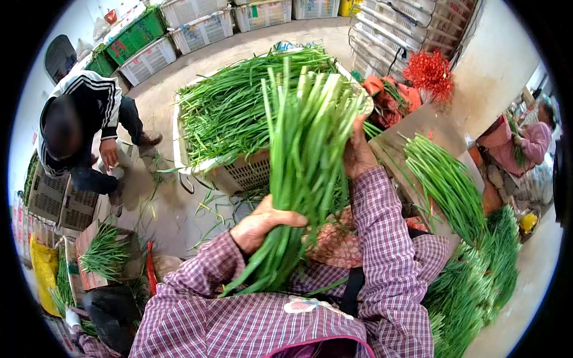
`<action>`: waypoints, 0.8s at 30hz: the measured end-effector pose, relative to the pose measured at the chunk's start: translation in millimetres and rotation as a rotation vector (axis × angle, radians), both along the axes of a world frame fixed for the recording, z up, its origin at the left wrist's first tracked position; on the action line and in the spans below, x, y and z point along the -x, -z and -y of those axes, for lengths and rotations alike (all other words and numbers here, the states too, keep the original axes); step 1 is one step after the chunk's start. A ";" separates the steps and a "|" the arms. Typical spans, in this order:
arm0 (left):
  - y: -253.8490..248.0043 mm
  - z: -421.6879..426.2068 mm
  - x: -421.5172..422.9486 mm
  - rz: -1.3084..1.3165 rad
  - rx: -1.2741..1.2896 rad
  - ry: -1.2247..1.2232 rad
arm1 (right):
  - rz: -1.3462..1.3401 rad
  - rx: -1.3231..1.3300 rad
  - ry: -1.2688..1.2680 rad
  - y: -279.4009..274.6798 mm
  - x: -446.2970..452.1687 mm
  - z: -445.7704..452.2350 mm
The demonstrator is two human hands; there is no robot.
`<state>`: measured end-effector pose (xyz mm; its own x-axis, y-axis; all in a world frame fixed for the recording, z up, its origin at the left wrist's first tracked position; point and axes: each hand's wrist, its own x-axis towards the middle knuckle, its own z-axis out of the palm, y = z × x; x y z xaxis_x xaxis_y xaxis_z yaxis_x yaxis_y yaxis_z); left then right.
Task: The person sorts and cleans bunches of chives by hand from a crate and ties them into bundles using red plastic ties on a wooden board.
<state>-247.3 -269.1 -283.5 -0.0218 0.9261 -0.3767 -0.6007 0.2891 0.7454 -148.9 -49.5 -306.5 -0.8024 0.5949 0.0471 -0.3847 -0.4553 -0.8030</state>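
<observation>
A thick bunch of garlic chives [301, 161] stands nearly upright in front of me, pale stem ends up and leaf tips down by my lap. Wrapped around its lower leafy part is my left hand [268, 224], thumb across the front. My right hand [360, 149] grips the bunch's right side near the stem ends; its fingers are partly hidden behind the stems. Just beyond, a white crate [250, 173] is heaped with loose chives [233, 113]. To my right another bunch of chives [447, 185] lies on a board [388, 143].
Red ties [428, 76] hang beside stacked crates [388, 36] at the back right. Bundled chives [471, 286] are piled at lower right. A co-worker [89, 125] sits at left, and another person [531, 140] is at far right. More crates [203, 33] line the back.
</observation>
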 end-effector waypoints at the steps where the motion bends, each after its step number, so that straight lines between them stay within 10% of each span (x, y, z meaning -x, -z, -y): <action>1: -5.0 -9.1 -9.2 0.010 -0.024 0.034 | -0.019 -0.023 0.005 -0.2 -5.5 -11.2; 7: 11.2 -34.0 -94.9 -0.094 -0.105 0.066 | -0.689 0.121 -0.717 39.2 -19.8 -38.4; 24: 15.4 -16.9 47.5 -0.788 -0.332 0.715 | -0.702 0.221 -0.426 35.4 -46.4 2.3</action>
